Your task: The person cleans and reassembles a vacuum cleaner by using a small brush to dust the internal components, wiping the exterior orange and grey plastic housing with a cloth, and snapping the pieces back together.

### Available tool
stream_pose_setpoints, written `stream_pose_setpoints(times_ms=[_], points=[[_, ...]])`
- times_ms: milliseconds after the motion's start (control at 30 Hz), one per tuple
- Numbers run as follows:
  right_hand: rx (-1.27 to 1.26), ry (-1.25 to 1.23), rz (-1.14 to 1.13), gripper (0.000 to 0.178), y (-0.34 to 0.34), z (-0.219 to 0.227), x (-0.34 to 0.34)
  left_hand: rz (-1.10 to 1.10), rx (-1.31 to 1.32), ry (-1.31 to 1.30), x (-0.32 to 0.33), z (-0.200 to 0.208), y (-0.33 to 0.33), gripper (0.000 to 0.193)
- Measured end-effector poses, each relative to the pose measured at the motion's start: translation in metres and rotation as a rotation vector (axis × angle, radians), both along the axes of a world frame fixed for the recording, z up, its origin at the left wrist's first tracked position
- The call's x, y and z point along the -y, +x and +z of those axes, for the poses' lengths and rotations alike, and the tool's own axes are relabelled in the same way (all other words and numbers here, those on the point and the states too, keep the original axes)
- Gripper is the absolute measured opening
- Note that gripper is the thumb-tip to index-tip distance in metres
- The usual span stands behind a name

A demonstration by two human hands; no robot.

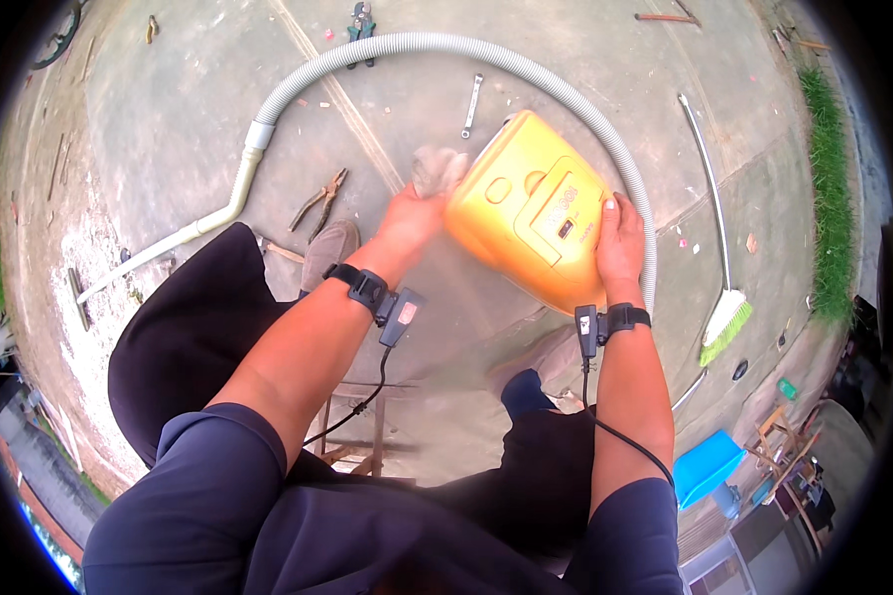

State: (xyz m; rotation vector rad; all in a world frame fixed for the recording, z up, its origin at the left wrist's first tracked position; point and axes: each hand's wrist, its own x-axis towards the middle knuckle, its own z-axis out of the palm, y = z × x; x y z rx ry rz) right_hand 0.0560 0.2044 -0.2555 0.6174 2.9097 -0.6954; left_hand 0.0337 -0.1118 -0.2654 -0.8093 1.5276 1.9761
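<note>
A yellow vacuum cleaner body [511, 223] stands tilted on the concrete in front of me, with a switch and a panel on its face. My right hand [620, 238] grips its right side, thumb and fingers along the edge. At its left side, my left hand [409, 226] is closed on a greyish cloth [439, 171], which is smeared by motion; whether the cloth touches the casing I cannot tell. Around the far side of the cleaner curves a grey ribbed hose [417, 43], joined on the left to a pale tube [243, 181] ending in a floor nozzle [77, 298].
Pliers [319, 205] lie left of my left hand, a wrench [473, 105] beyond the cleaner, green-handled snips [361, 35] farther off. On the right are a broom [728, 317] and a blue dustpan [708, 468]. Cabled devices [397, 317] are strapped to both wrists.
</note>
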Motion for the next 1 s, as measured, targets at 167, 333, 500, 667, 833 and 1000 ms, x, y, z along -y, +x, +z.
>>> stream_pose_setpoints(times_ms=[167, 333, 500, 667, 833, 1000], points=[[0.032, 0.085, -0.034, 0.059, 0.006, 0.01, 0.026, -0.187, -0.045, -0.064, 0.012, -0.031, -0.015, 0.048], [0.006, 0.154, -0.05, 0.058, 0.018, 0.009, 0.042, -0.27, -0.079, -0.047, 0.002, -0.031, -0.052, 0.051], [0.017, 0.12, -0.076, 0.057, 0.018, 0.009, 0.043, -0.293, -0.044, -0.08, -0.012, -0.033, -0.061, 0.048], [0.018, 0.104, -0.086, 0.056, 0.02, 0.007, 0.043, -0.211, -0.171, -0.117, -0.014, -0.056, -0.05, 0.05], [-0.047, 0.003, -0.129, 0.055, 0.018, 0.002, 0.026, -0.261, -0.26, -0.304, -0.016, -0.055, -0.045, 0.048], [-0.128, -0.096, -0.193, 0.052, 0.027, 0.004, -0.01, -0.397, -0.459, -0.559, -0.037, -0.004, -0.03, 0.046]])
